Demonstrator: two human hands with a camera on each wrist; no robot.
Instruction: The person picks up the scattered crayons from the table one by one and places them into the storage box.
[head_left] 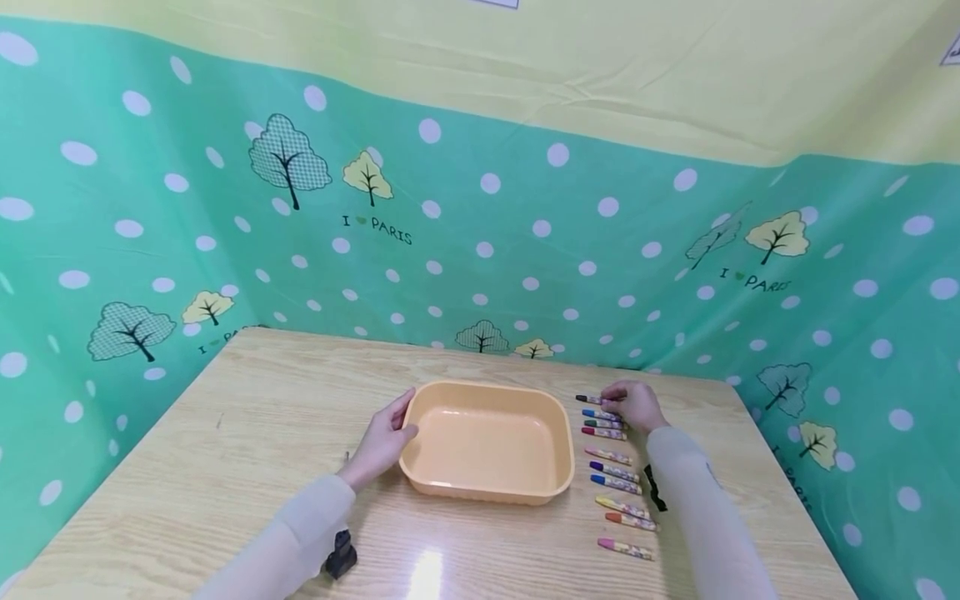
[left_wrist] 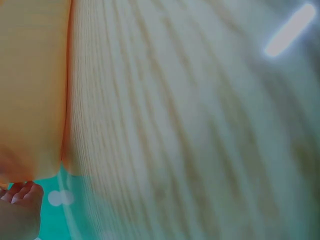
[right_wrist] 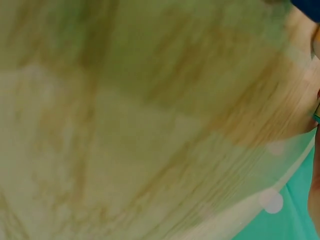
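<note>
A light orange plastic tray (head_left: 480,492) rests on the wooden table, its left rim gripped by my left hand (head_left: 384,437), thumb over the inner side. In the left wrist view that hand (left_wrist: 20,210) appears at the tray's wall (left_wrist: 30,90). To the right of the tray, several crayons with patterned wrappers lie in a column. At its far end, my right hand (head_left: 636,405) pinches the right end of the black crayon (head_left: 587,399). Just nearer lie a blue crayon (head_left: 596,414), a green crayon (head_left: 597,424) and a red crayon (head_left: 600,433).
Farther down the column are a yellow crayon (head_left: 618,506), an orange crayon (head_left: 628,521) and a pink crayon (head_left: 622,548), among others. Black straps hang at both wrists. A green and yellow patterned curtain (head_left: 510,225) surrounds the table (head_left: 285,400) at the back and sides.
</note>
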